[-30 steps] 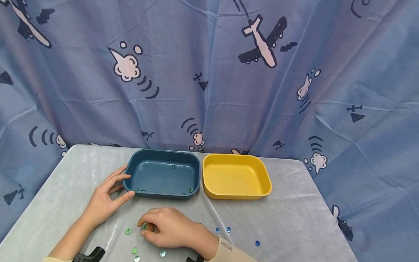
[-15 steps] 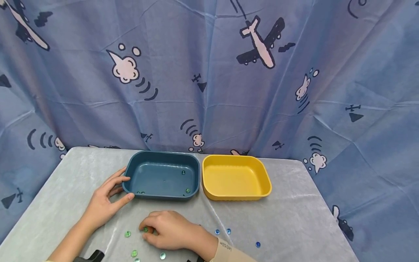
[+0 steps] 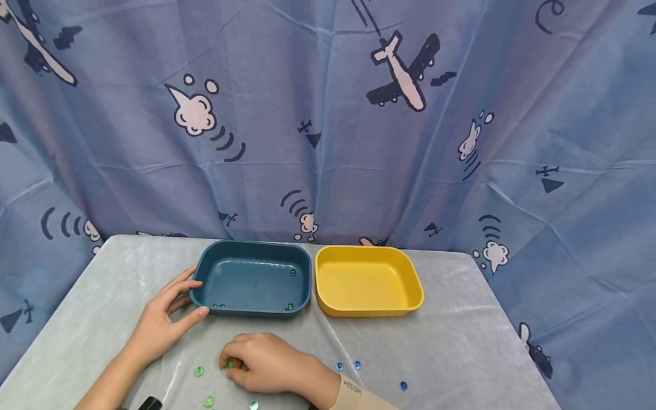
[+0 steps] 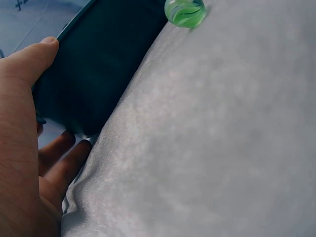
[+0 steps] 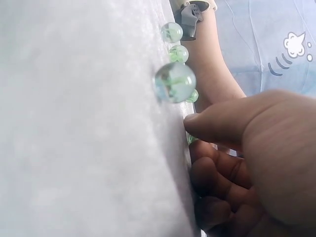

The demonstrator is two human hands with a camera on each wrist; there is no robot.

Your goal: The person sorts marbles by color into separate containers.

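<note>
In the head view my left hand [image 3: 165,319] holds the left end of a dark blue bin [image 3: 256,312], thumb at its front corner and fingers along its side. Several green marbles lie inside, one of them a marble [image 3: 292,273] near the right wall. My right hand [image 3: 274,363] is low over the cloth in front of the bin, thumb and forefinger pinching a green marble [image 3: 230,363], mostly hidden by the fingers. In the right wrist view, that marble shows only as a sliver between thumb [image 5: 217,123] and curled fingers. Close by lies a clear green marble [image 5: 175,82].
A yellow bin [image 3: 369,312] stands right of the blue one. Loose green marbles, such as one [image 3: 199,371], lie left of my right hand. Blue marbles, one of them a marble [image 3: 404,386], lie to its right. A patterned curtain [image 3: 328,114] hangs behind the table.
Inside the blue bin, one marble has rolled right and forward, and another slightly left. My right thumb and forefinger have closed in on the green marble. The left hand stays on the bin.
</note>
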